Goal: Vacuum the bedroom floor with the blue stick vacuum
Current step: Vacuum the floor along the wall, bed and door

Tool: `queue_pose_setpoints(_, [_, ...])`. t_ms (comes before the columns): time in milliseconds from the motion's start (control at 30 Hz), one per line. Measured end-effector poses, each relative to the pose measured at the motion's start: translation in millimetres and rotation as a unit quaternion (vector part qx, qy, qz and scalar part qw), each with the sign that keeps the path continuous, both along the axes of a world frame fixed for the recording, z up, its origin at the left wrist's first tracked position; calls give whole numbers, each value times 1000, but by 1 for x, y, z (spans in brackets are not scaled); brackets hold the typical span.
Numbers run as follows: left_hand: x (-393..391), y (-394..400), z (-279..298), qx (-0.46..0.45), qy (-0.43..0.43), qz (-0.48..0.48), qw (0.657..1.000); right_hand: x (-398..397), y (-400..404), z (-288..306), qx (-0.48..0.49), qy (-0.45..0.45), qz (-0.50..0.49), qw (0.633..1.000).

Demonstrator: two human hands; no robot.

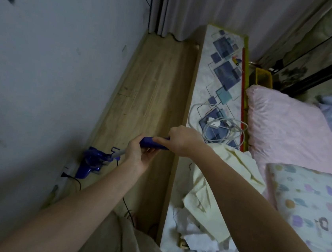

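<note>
The blue stick vacuum (95, 160) stands on the narrow strip of wooden floor (151, 86) between the wall and a long cabinet. Its body is low by the wall at the left, blurred. Its blue handle (150, 143) rises toward me. My left hand (139, 154) grips the handle from below. My right hand (182, 141) holds the handle's upper end from above. A black power cord (72, 178) trails from the vacuum along the floor by the wall.
A long cabinet with a patterned top (220, 74) borders the floor on the right, bearing white cables and a charger (215, 124), cream cloth (216, 185) and papers. Beyond it lies a bed with a pink pillow (285, 127). Curtains (184, 10) hang at the far end.
</note>
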State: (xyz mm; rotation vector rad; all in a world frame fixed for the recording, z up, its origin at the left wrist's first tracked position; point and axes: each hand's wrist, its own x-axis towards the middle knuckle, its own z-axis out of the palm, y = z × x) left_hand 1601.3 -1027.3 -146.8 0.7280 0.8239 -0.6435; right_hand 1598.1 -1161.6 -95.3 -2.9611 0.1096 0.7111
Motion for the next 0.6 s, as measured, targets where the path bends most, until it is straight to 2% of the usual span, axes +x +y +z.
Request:
queue_pose_setpoints(267, [-8, -11, 2, -1, 7, -44, 999, -26, -9, 6, -43, 2, -26, 999])
queue_pose_setpoints(400, [-5, -12, 15, -26, 11, -54, 998, -25, -9, 29, -70, 5, -32, 997])
queue_pose_setpoints(600, [-19, -34, 36, -67, 34, -122, 990, -45, -26, 47, -126, 1, -67, 990])
